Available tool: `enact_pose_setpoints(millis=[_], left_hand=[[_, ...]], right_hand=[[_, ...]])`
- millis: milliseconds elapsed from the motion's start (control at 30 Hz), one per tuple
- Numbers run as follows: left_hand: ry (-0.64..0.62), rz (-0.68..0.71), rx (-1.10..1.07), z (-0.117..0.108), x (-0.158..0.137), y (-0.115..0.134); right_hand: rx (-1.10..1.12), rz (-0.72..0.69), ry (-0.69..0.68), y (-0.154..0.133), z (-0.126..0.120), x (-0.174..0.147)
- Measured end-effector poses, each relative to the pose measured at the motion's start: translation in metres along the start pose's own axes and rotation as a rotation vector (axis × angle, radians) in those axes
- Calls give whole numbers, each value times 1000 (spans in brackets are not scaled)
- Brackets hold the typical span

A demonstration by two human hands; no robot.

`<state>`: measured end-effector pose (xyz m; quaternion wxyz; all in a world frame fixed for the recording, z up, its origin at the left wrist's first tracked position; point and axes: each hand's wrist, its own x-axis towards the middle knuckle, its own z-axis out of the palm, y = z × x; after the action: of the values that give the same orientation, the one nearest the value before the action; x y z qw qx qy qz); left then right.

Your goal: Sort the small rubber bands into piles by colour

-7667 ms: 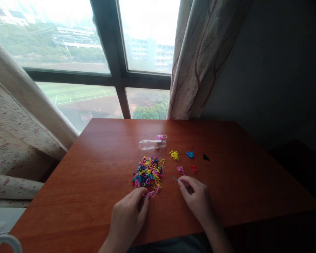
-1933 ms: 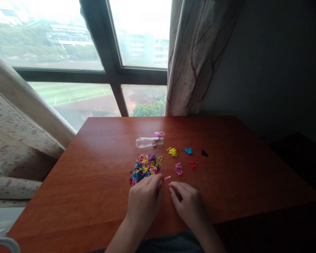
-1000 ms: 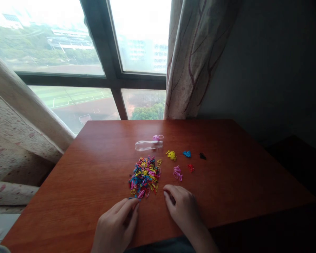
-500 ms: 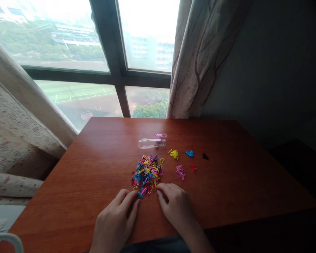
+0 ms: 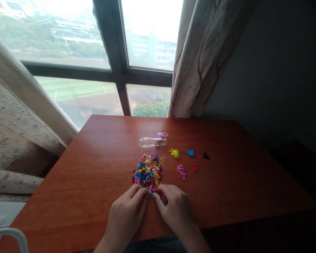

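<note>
A heaped pile of small coloured rubber bands (image 5: 149, 170) lies on the brown table, mixing blue, yellow, pink, red and dark ones. At its near edge a blue rubber band (image 5: 150, 192) shows between the fingertips of both hands. My left hand (image 5: 129, 211) has its thumb and fingers closed at the left side of that band. From the right, my right hand (image 5: 175, 204) meets it with forefinger and thumb pinched together. The fingertips partly cover the near bands, so the exact grip is hard to see.
Right of the pile lie small sorted groups: yellow bands (image 5: 175, 153), blue bands (image 5: 190, 153), black bands (image 5: 205, 155), pink bands (image 5: 181, 172) and red bands (image 5: 193, 167). Behind it lies a clear bottle (image 5: 151, 142) on its side, beside a pink looped cap (image 5: 161, 135).
My left hand has moved right, toward my right hand, and the blue band has shifted right with it. My right hand has barely moved; the two hands' fingertips are now close together.
</note>
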<state>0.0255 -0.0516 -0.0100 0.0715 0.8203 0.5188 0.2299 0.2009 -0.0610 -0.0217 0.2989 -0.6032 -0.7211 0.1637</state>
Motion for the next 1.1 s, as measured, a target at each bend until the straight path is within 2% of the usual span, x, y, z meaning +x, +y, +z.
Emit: enact_pose_setpoints(millis=[267,533,667,800,1100], left_hand=[[44,-56,-139,-1,-8,-4],[25,-98,-124,-1,-8,-4],[50,-138,-94,-1,-6,-4],[59,-159,-56,0,-6,-4],[41,-135,-99,-1,-6,-7]], right_hand=[[-35,4,13,-3,-1,2],[-28,-19,4,-3,-2,-1],[14,-81,-53,-6,-2,-3],[6,-80,-105,-10,0,-5],[108,-124,-79,-8,0,-3]])
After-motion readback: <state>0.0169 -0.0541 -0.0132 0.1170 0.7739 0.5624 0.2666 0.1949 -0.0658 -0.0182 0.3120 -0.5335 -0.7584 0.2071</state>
